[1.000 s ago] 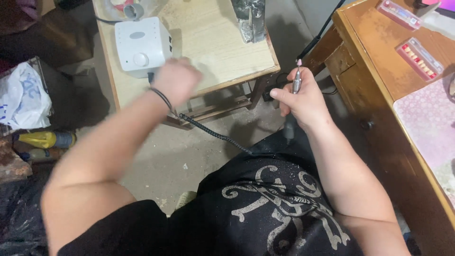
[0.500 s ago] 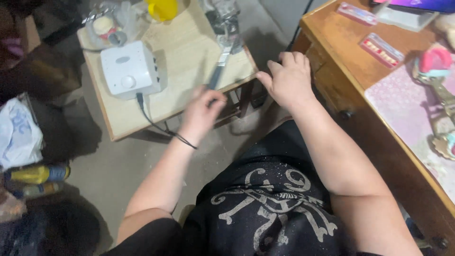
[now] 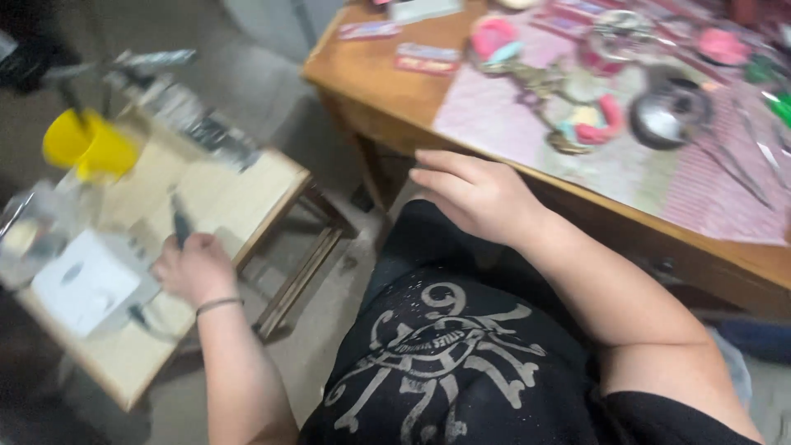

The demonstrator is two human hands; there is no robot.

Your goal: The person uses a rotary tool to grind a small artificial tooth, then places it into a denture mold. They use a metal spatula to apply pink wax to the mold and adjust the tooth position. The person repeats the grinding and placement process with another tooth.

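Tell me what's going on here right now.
A seated person's left hand grips a dark pen-shaped tool over a small side table, beside a white control box and a yellow cup. The right hand rests open and empty at the edge of a wooden desk that is cluttered with small pink and metal items.

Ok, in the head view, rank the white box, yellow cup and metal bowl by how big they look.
1. White box, largest.
2. Yellow cup and metal bowl look alike; blur and differing distance from the camera make ranking them unsure.
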